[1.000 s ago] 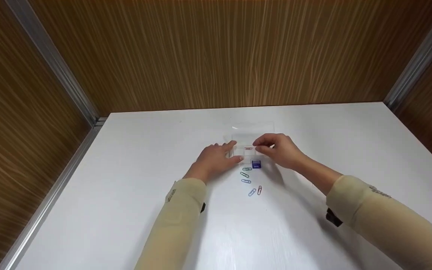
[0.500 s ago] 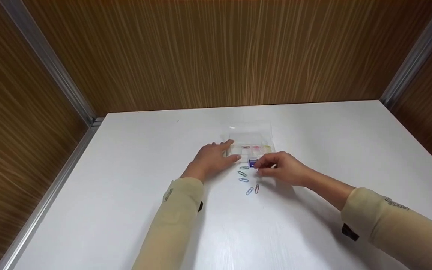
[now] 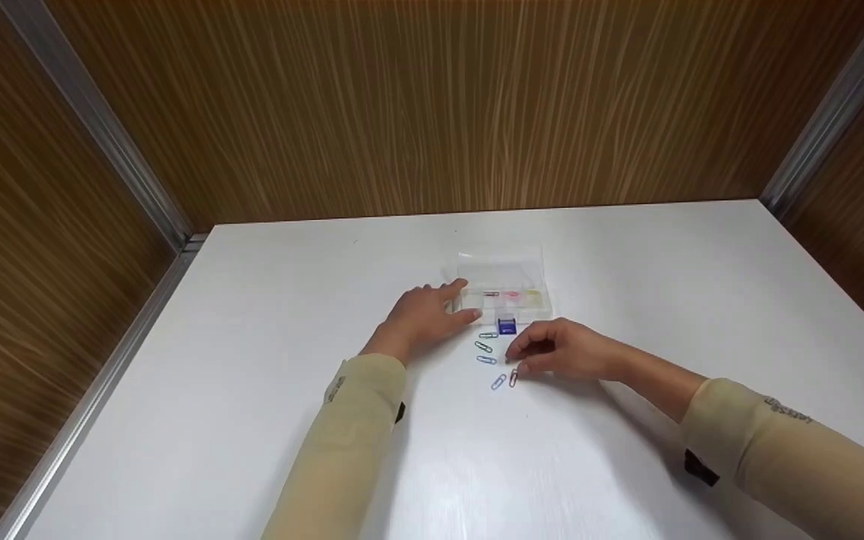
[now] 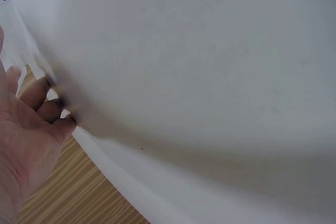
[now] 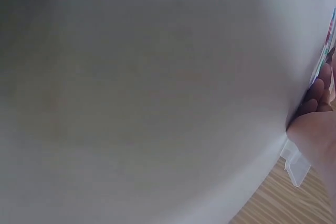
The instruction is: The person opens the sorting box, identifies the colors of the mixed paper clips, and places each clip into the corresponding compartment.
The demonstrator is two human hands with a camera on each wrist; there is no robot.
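While our left hand (image 3: pixel 423 319) lies flat with straight fingers against the left end of the clear compartment box (image 3: pixel 505 289), our right hand (image 3: pixel 561 349) hovers low over the loose paper clips, fingers curled with thumb and forefinger drawn toward each other just above the red clip (image 3: pixel 513 377); we cannot tell whether they have it pinched yet. The box sits open mid-table with its lid tipped back, and pink, red and yellowish bits show in its cells. A blue binder clip (image 3: pixel 506 325) stands just in front of the box, with green clips (image 3: pixel 484 341), a blue clip (image 3: pixel 487 360) and a pale blue clip (image 3: pixel 499 382) strung out toward us on the white table (image 3: pixel 252 360). To do the pickup well, we judge the fingertips should come down on the red clip's end, tilt one edge off the tabletop and lift straight, keeping clear of the pale blue clip touching or just beside it, while the left hand keeps the light box from sliding. Both wrist views are mostly blurred white surface: the left shows only finger edges (image 4: pixel 39 103) and a speck of clips, the right shows fingertips (image 5: pixel 317 90) and a box corner. Cell contents are too small to identify.
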